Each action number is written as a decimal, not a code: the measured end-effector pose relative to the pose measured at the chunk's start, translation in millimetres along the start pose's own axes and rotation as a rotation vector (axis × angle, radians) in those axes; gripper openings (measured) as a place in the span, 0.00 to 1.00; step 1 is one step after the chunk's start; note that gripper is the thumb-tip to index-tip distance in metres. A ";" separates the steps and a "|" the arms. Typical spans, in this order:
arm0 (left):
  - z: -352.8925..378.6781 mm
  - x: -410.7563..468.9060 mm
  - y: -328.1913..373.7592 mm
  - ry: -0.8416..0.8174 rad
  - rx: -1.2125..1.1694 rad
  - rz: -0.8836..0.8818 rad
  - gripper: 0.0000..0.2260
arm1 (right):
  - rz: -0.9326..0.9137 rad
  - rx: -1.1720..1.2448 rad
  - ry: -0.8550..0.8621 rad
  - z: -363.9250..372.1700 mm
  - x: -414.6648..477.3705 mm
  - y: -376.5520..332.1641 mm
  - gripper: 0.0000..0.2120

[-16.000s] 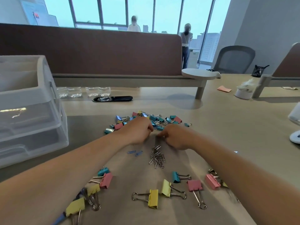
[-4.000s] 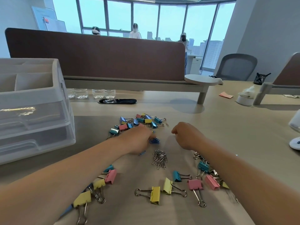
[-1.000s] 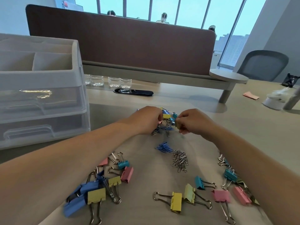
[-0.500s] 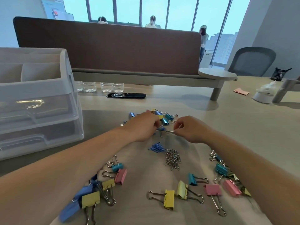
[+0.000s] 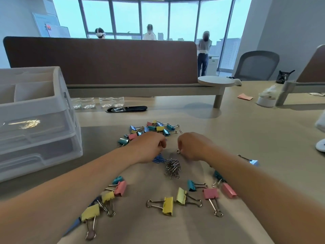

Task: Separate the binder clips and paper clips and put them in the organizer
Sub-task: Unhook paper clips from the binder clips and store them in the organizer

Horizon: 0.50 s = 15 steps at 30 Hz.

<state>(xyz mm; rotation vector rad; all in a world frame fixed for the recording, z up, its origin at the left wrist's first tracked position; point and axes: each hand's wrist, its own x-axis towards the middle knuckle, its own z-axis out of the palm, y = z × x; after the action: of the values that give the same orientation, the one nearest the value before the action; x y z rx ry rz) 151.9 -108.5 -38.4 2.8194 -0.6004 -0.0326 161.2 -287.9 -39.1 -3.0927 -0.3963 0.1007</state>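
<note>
Sorting stage. The organizer (image 5: 40,110) stands at 9 o'clock on the tabletop (image 5: 246,129), both drawers closed.

Left hand (image 5: 149,147) and right hand (image 5: 193,147) sit near each other, apart, at the near edge of the mixed heap (image 5: 154,129), which lies at 12 o'clock. The right fingers (image 5: 182,153) are curled and seem to pinch a small binder clip (image 5: 178,151); only its wire loop shows. The left fingers are curled under the palm; whether they hold anything I cannot tell.

Blue paper clips (image 5: 159,159) lie at 6 o'clock of the left hand, partly hidden by it. Silver paper clips (image 5: 173,167) lie just beside them at 5 o'clock. Large binder clips (image 5: 168,206) are spread nearer the body at 6 o'clock.

Judgement: the step is teasing single pieces out of the heap.
- Draw one piece at a time, by its wire handle.
- Steady the heap with the left hand.
- Check each handle for a hooked paper clip.
- Set binder clips down at 4 or 7 o'clock, never onto the paper-clip piles.
- Keep both piles tight for scooping.
</note>
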 end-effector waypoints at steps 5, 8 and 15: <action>4.4 -9.0 23.7 -0.032 0.001 0.015 0.09 | 0.091 -0.033 -0.095 -3.8 -26.4 12.9 0.07; 6.7 -13.3 40.0 -0.008 -0.014 0.036 0.09 | 0.130 -0.100 -0.150 -9.0 -41.3 18.7 0.05; 4.6 -23.8 54.9 0.048 -0.024 0.082 0.09 | 0.148 -0.085 -0.047 -14.5 -52.8 24.8 0.08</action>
<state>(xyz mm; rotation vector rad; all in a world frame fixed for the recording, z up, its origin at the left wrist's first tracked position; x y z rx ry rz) 107.9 -148.5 -29.7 2.7614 -0.6988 0.0429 117.4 -325.4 -22.1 -3.2059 -0.1758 0.1632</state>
